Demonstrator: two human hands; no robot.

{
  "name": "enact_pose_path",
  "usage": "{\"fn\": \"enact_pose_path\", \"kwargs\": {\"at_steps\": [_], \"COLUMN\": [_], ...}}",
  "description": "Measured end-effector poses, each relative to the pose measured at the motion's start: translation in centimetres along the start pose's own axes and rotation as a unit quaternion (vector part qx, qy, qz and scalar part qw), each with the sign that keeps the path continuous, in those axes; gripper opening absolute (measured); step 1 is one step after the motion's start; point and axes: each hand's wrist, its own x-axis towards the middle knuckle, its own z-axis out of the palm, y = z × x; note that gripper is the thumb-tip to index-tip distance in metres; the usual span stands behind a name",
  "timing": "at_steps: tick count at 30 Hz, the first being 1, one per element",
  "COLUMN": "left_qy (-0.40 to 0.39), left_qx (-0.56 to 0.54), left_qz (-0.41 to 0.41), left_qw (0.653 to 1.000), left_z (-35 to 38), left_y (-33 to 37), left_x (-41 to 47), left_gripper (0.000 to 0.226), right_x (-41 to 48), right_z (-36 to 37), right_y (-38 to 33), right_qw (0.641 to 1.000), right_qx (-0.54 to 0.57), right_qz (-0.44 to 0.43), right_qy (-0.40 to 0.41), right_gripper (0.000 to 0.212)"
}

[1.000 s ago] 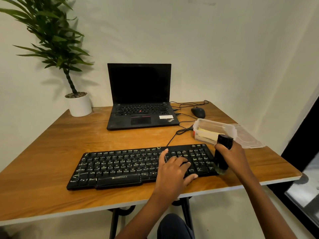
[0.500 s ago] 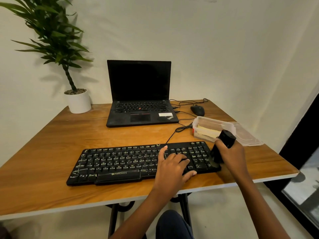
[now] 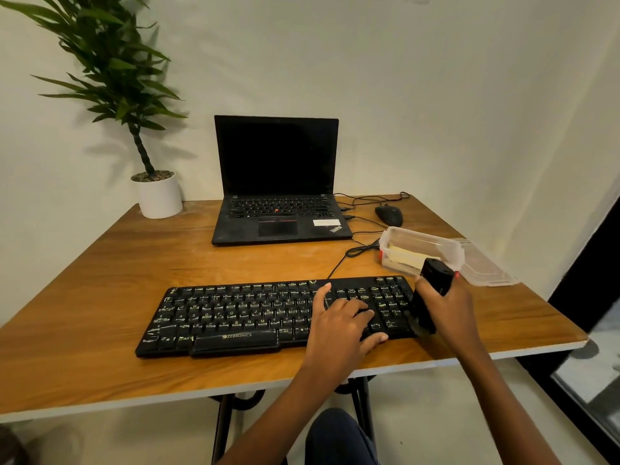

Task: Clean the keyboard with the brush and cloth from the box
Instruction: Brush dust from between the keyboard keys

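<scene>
The right hand (image 3: 451,308) is closing its grip around the black brush (image 3: 432,290), holding it tilted at the right end of the keyboard (image 3: 268,313). The left hand (image 3: 339,325) is lying flat with spread fingers on the keys. The keyboard is sitting near the front edge of the wooden counter (image 3: 100,297). Behind the brush, the clear box (image 3: 419,250) is standing open near the right edge, with bare wood stretching left toward the white wall.

Black brush (image 3: 432,290) upright beside keyboard (image 3: 235,313)
</scene>
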Motion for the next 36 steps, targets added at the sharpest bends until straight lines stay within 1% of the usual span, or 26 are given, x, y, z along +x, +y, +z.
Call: {"fn": "enact_pose_path", "kwargs": {"at_steps": [2,3,5,6,8,10,13,14,17,19,21,24,25,27,28,30,32,35,36], "left_qy": [0.0,-0.001,-0.004,-0.004,-0.005,-0.006,-0.002,-0.001,0.003,0.002,0.002,0.002,-0.001,-0.001,0.0,0.001,0.0,0.004,0.005], "left_qx": [0.0,0.0,0.0,0.001,0.003,0.004,0.001,0.0,0.001,0.0,-0.001,0.002,0.002,0.005,0.006,0.007,0.007,0.005,0.006], "left_qz": [0.001,0.001,0.0,-0.001,-0.001,0.0,0.001,0.001,-0.001,0.0,0.002,-0.001,-0.001,-0.001,-0.001,-0.002,-0.003,-0.004,-0.004], "left_qw": [1.0,1.0,1.0,1.0,1.0,1.0,1.0,1.0,1.0,1.0,1.0,1.0,1.0,1.0,1.0,1.0,1.0,1.0,1.0], "left_z": [0.0,0.0,0.0,0.0,0.0,0.1,0.0,0.1,0.1,0.1,0.2,0.2,0.1,0.1,0.1,0.1,0.1,0.1,0.1], "left_y": [0.0,0.0,0.0,0.0,0.0,-0.1,-0.1,-0.1,-0.1,-0.1,-0.2,-0.1,0.0,0.0,0.0,-0.1,0.0,-0.1,-0.1], "left_x": [0.0,0.0,0.1,0.1,0.0,0.0,0.0,0.0,0.0,0.0,-0.1,0.0,0.0,0.0,0.0,0.0,0.0,0.0,0.1], "left_gripper": [0.049,0.049,0.048,0.049,0.049,0.05,0.05,0.05,0.05,0.049,0.049,0.05,0.05,0.05,0.05,0.05,0.05,0.05,0.05], "right_x": [0.1,0.3,0.5,0.4,0.2,0.4,1.0,1.0,0.9,1.1,1.3,1.3,1.3,1.6,1.7,1.9,2.0,2.1,2.0], "right_z": [-0.4,-0.4,-0.1,0.1,0.2,-0.1,-0.6,-0.6,-0.6,-0.7,-0.8,-0.7,-0.7,-0.7,-0.8,-0.8,-0.8,-0.7,-0.7], "right_y": [0.0,0.0,0.1,0.0,0.2,0.2,0.1,0.2,0.3,0.4,0.6,0.7,0.7,0.7,0.7,0.9,0.9,0.8,0.9], "right_qw": [1.0,1.0,0.999,0.998,0.998,0.998,0.999,0.999,0.996,0.997,0.998,0.992,0.992,0.995,0.996,0.993,0.989,0.996,0.997], "right_qx": [-0.012,-0.024,-0.046,-0.05,-0.043,-0.022,-0.021,-0.02,-0.011,-0.009,0.001,0.005,-0.006,-0.031,-0.028,-0.007,-0.014,-0.022,-0.013], "right_qz": [0.009,0.006,-0.015,-0.025,-0.03,-0.021,-0.02,-0.02,-0.014,-0.017,-0.015,0.005,0.002,-0.015,-0.017,-0.006,0.001,-0.025,-0.025], "right_qy": [-0.018,-0.01,0.009,0.006,-0.022,-0.047,-0.026,-0.029,-0.084,-0.074,-0.059,-0.123,-0.126,-0.094,-0.087,-0.117,-0.145,-0.077,-0.072], "right_gripper": [0.008,0.01,0.019,0.023,0.028,0.026,0.029,0.032,0.033,0.035,0.033,0.017,0.019,0.03,0.032,0.03,0.027,0.029,0.029]}}
